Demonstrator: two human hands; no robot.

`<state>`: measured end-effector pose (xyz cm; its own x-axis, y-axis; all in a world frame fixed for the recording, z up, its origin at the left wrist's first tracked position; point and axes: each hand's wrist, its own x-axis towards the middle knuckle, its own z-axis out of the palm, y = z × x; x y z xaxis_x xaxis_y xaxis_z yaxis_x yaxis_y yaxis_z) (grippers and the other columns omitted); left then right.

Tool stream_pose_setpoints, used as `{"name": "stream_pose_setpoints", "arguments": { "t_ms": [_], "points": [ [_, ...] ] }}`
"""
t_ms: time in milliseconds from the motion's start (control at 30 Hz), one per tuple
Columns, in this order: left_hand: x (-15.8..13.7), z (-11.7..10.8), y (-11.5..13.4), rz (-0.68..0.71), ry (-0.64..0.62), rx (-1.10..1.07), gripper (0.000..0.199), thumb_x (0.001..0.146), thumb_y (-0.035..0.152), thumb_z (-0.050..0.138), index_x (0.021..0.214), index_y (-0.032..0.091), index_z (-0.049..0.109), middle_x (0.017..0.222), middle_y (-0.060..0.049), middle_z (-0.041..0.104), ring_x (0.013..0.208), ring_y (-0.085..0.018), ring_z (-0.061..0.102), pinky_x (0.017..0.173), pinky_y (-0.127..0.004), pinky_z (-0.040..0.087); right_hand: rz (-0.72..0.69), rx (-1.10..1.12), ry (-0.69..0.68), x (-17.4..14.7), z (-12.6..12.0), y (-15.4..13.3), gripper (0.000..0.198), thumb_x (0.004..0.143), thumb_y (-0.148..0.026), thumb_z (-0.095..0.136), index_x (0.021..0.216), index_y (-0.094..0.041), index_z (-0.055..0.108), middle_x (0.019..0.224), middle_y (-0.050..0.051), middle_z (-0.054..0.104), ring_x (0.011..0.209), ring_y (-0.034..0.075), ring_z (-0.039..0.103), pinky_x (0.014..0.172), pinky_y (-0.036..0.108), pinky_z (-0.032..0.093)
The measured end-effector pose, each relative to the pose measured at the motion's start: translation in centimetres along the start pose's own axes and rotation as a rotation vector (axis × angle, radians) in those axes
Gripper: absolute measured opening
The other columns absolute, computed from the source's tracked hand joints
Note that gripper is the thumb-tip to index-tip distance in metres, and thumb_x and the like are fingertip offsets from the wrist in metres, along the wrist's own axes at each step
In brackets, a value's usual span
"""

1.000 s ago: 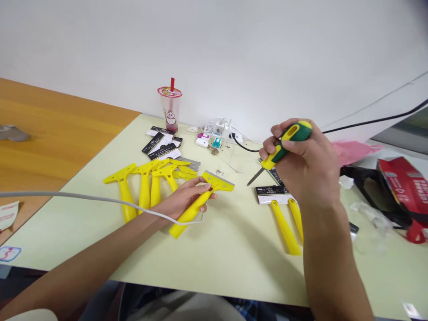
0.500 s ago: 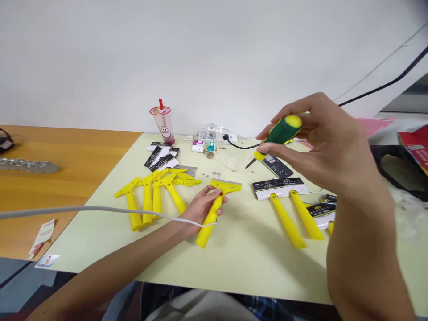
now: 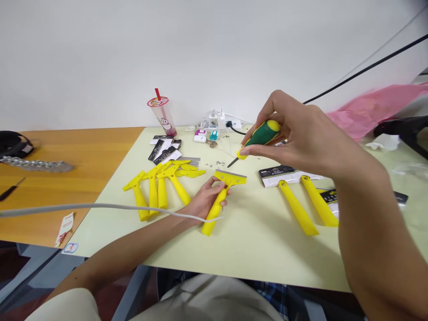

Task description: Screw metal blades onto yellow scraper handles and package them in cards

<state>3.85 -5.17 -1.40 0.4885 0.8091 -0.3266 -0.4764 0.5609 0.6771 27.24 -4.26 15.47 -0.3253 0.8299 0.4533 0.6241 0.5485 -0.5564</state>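
Note:
My left hand (image 3: 207, 199) grips a yellow scraper (image 3: 214, 214) by the top of its handle, its head with a metal blade and two screws facing up. In my right hand (image 3: 284, 129), closed around its green and yellow handle, is a screwdriver (image 3: 262, 135). The screwdriver's tip points down and left, just above the scraper's blade edge; whether they touch I cannot tell. Several small screws (image 3: 220, 163) lie behind the scraper. Left of my left hand are several yellow scraper handles (image 3: 160, 189), with loose yellow head pieces (image 3: 190, 173) and grey blades (image 3: 194, 161) beside them.
Packaged yellow scrapers (image 3: 297, 207) lie to the right. At the back stand a drink cup (image 3: 163, 118) with a red straw and a power strip (image 3: 234, 125) with plugs. Black-and-white cards (image 3: 163, 151) lie near the cup. A grey cable (image 3: 100, 206) crosses the view in front.
My right hand has brought the screwdriver left and lower, closer to the scraper head. My left hand still holds the scraper. The camera view has shifted slightly.

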Motion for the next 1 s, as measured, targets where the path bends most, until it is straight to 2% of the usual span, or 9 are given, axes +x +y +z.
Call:
{"name": "stream_pose_setpoints", "arguments": {
  "t_ms": [133, 267, 367, 500, 767, 1000],
  "points": [
    [-0.2, -0.4, 0.1, -0.016, -0.031, -0.004, 0.048, 0.079, 0.027, 0.096, 0.105, 0.022, 0.056, 0.101, -0.002, 0.064, 0.087, -0.013, 0.068, 0.054, -0.018, 0.047, -0.042, 0.017, -0.058, 0.4, 0.8, 0.2, 0.041, 0.086, -0.057, 0.089, 0.11, -0.032, 0.066, 0.09, 0.0, 0.081, 0.073, 0.026, 0.076, 0.059, 0.039, 0.055],
    [-0.2, -0.9, 0.0, -0.004, -0.057, -0.001, 0.048, 0.079, 0.027, 0.096, 0.107, 0.022, 0.057, 0.103, -0.002, 0.064, 0.088, -0.013, 0.069, 0.053, -0.018, 0.046, -0.085, 0.015, -0.103, 0.8, 1.6, 0.2, 0.032, 0.091, -0.056, 0.084, 0.103, -0.029, 0.071, 0.085, 0.0, 0.082, 0.07, 0.022, 0.074, 0.062, 0.036, 0.053],
    [-0.1, -1.1, 0.0, 0.001, -0.05, -0.001, 0.046, 0.08, 0.027, 0.095, 0.106, 0.022, 0.057, 0.104, -0.002, 0.065, 0.088, -0.013, 0.069, 0.053, -0.018, 0.046, -0.058, 0.043, -0.122, 0.9, 2.0, 0.2, 0.028, 0.091, -0.053, 0.085, 0.096, -0.029, 0.074, 0.083, 0.001, 0.081, 0.068, 0.022, 0.073, 0.063, 0.036, 0.052],
    [0.0, -1.2, -0.1, -0.001, -0.046, -0.001, 0.045, 0.082, 0.025, 0.093, 0.107, 0.022, 0.056, 0.102, -0.002, 0.065, 0.089, -0.014, 0.069, 0.053, -0.018, 0.046, -0.047, 0.065, -0.122, 1.0, 2.3, 0.4, 0.026, 0.087, -0.05, 0.089, 0.094, -0.029, 0.076, 0.082, 0.001, 0.08, 0.069, 0.023, 0.073, 0.064, 0.037, 0.052],
    [-0.2, -0.8, 0.2, 0.0, -0.013, 0.001, 0.047, 0.079, 0.027, 0.096, 0.103, 0.022, 0.056, 0.101, -0.002, 0.065, 0.088, -0.014, 0.069, 0.053, -0.018, 0.046, -0.113, -0.014, -0.207, 1.2, 3.0, 0.7, 0.018, 0.094, -0.043, 0.083, 0.099, -0.027, 0.075, 0.086, 0.001, 0.081, 0.071, 0.021, 0.073, 0.068, 0.035, 0.051],
    [-0.3, -0.8, 0.3, -0.01, -0.024, -0.006, 0.05, 0.078, 0.029, 0.097, 0.105, 0.022, 0.056, 0.105, -0.003, 0.065, 0.088, -0.014, 0.068, 0.053, -0.018, 0.046, -0.104, -0.063, -0.262, 1.4, 3.5, 0.8, 0.015, 0.095, -0.041, 0.08, 0.098, -0.028, 0.073, 0.089, 0.0, 0.081, 0.075, 0.021, 0.074, 0.068, 0.033, 0.049]
  ]
}}
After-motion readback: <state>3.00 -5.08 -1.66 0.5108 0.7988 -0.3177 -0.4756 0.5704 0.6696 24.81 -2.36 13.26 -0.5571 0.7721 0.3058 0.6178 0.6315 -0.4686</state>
